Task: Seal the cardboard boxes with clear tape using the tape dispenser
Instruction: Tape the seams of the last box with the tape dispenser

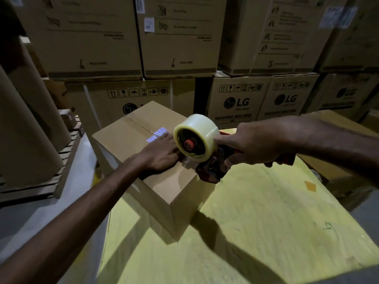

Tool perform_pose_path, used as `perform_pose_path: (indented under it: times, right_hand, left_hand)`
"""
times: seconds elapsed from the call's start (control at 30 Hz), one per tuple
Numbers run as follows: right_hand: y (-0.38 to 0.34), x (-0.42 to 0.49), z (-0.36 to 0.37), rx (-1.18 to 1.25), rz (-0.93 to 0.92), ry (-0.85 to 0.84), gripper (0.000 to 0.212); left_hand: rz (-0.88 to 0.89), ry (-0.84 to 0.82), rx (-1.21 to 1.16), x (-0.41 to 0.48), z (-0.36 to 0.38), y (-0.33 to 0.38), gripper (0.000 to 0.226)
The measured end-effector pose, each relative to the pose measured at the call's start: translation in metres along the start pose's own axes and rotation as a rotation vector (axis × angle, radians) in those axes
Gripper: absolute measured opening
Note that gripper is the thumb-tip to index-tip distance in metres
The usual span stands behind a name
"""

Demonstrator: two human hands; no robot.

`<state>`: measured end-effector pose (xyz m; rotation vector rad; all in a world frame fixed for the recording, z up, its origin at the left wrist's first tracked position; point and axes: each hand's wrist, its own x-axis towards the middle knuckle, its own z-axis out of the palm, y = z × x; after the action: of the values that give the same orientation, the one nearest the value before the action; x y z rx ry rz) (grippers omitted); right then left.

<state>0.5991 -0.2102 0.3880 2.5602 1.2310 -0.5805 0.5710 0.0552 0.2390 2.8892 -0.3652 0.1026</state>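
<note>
Small cardboard box [123,144]: sits on the yellow table top [266,222], toward its left side, flaps down, centre seam running away from the camera. Pale reflective label [156,134] across the seam near mid-top. Cannot tell whether the far stretch of seam carries tape. Left hand [162,154]: lies palm-down on the box top, fingers straight and together, pressing beside the seam, fingertips touching the label and just left of the tape roll [196,136]. Right hand [252,146]: wraps the handle of the tape dispenser [213,171], fingers curled round it, index finger stretched toward the roll. Dispenser: red body, held at the near right edge of the box top, nose tilted down over the box corner; contact with the cardboard blurred, not readable. Roll of clear tape: thick, upright on its red hub, above the box edge. Second cardboard box [332,124]: at the right, behind the right forearm. Behind: stacked printed appliance cartons [235,103]. Left: large brown paper rolls [26,130] on a wooden pallet [61,160].
</note>
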Motion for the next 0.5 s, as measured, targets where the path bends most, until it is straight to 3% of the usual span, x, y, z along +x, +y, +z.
perform_pose_path:
  times: [0.13,0.3,0.43,0.5]
  right_hand:
    - [0.0,-0.004,0.017,-0.035,-0.02,0.092,0.046]
    - [0.01,-0.001,0.051,-0.015,-0.009,0.251,0.042]
    - [0.021,-0.009,0.084,0.075,-0.052,0.312,0.036]
    - [0.025,-0.013,0.094,0.092,-0.067,0.355,0.037]
  left_hand:
    - [0.018,0.088,-0.079,-0.008,0.011,0.015,0.056]
    - [-0.039,0.015,-0.088,0.003,0.01,-0.007,0.055]
    - [-0.066,-0.008,-0.125,0.003,0.019,-0.008,0.067]
    - [-0.086,-0.005,-0.17,0.001,0.02,-0.006,0.061]
